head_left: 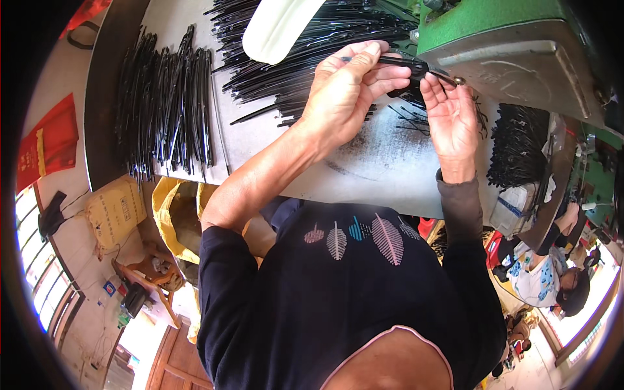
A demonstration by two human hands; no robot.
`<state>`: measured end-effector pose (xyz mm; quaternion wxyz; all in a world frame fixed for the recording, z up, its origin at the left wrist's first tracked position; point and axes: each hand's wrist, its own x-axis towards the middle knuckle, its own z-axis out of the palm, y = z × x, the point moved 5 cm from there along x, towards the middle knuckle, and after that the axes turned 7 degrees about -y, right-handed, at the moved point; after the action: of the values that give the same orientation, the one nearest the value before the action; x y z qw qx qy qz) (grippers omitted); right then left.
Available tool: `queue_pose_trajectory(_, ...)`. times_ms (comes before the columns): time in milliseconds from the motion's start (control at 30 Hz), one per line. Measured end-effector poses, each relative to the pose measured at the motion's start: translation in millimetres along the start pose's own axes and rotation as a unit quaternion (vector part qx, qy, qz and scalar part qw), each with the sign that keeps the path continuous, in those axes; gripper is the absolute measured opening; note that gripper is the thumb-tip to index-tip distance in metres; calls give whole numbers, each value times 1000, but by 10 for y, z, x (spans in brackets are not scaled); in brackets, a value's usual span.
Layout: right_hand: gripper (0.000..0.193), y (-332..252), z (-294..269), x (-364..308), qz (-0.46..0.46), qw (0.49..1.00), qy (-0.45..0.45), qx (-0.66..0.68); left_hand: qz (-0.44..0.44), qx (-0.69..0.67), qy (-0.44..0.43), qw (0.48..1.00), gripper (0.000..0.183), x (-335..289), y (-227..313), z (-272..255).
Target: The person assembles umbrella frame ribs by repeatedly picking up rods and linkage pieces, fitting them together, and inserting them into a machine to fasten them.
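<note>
Thin black metal rods (pixel 390 60), shaped like umbrella ribs, lie between the thumb and fingers of my left hand (pixel 344 94). They extend rightward to a darker cluster of parts under the green machine (pixel 507 71). My right hand (pixel 452 120) is raised with its palm toward me, and its bent fingertips are at the rods' right end, beside a small brass-coloured knob (pixel 459 80). The fingers partly hide the exact contact there. Behind my left hand, a large heap of similar black rods (pixel 279 78) covers the metal worktable (pixel 390 185).
Another bundle of black rods (pixel 166 104) lies at the left. A pale curved piece (pixel 279 29) overhangs the heap. At the right are a stack of dark rods (pixel 517 146) and a white box (pixel 513 208). A yellow sack (pixel 172 218) stands below the table; another person (pixel 539 276) sits at right.
</note>
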<state>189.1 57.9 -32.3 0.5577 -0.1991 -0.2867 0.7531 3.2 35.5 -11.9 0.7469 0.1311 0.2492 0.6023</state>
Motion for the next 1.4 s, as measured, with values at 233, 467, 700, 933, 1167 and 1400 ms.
queue_pose_trajectory(233, 27, 11, 17, 43, -6, 1000, 11, -16, 12, 64, 13, 998, 16, 92, -4, 32)
queue_pose_trajectory(467, 27, -12, -1, 18, -25, 999, -9, -36, 21, 63, 7, 998, 15, 99, -12, 57)
queue_pose_trajectory(700, 26, -13, -8, 18, -33, 999, 11, -21, 31, 73, 8, 997, 13, 126, -10, 68)
queue_pose_trajectory(933, 27, 20, 11, 3, -33, 998, -4, -48, 32, 83, 19, 996, 12, 93, 21, 19)
queue_pose_trajectory(1167, 27, -20, -4, -5, -28, 998, 34, -55, 51, 70, -5, 996, 12, 128, -31, 58)
queue_pose_trajectory(1400, 25, 8, -26, 15, -31, 998, 27, -50, 51, 95, 10, 994, 11, 125, 1, 58)
